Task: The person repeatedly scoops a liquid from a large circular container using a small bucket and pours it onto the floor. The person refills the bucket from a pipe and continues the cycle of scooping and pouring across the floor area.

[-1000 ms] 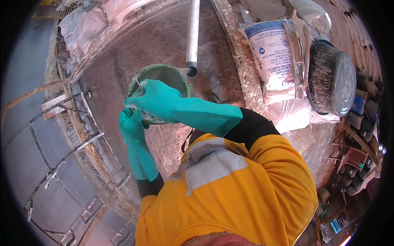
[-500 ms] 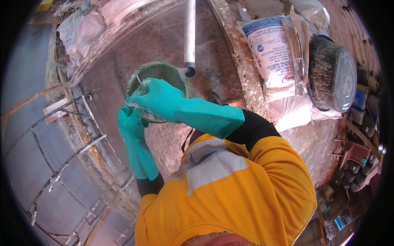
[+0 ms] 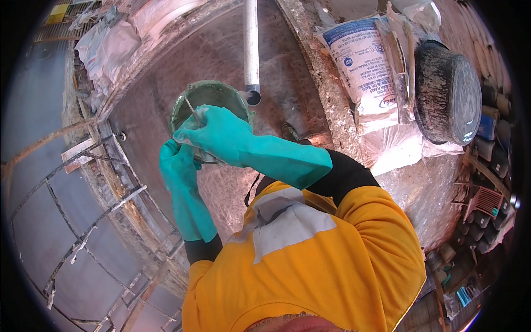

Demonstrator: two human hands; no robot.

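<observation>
Both my hands wear long green rubber gloves and work close together at the near rim of a round, green-stained bucket (image 3: pixel 213 88). My right hand (image 3: pixel 213 130) is closed round a thin stick-like tool (image 3: pixel 192 108), whose upper end sticks out past the thumb over the bucket's mouth. Its lower part is hidden by the glove. Just below and to the left, my left hand (image 3: pixel 178 157) is closed at the near rim of the bucket. What lies between its fingers is covered by the gloves, and the bucket's contents cannot be made out.
A white pipe (image 3: pixel 251 50) ends just right of the bucket. On the right ledge lie a printed white sack (image 3: pixel 359 69), wooden sticks (image 3: pixel 410 72) and a black tub (image 3: pixel 449 94). A metal rod frame (image 3: pixel 74 238) stands at left; plastic sheeting (image 3: pixel 105 50) hangs at the upper left.
My right hand has shifted slightly to the right, and more of the stick-like tool shows above it. My left hand stays almost in place.
</observation>
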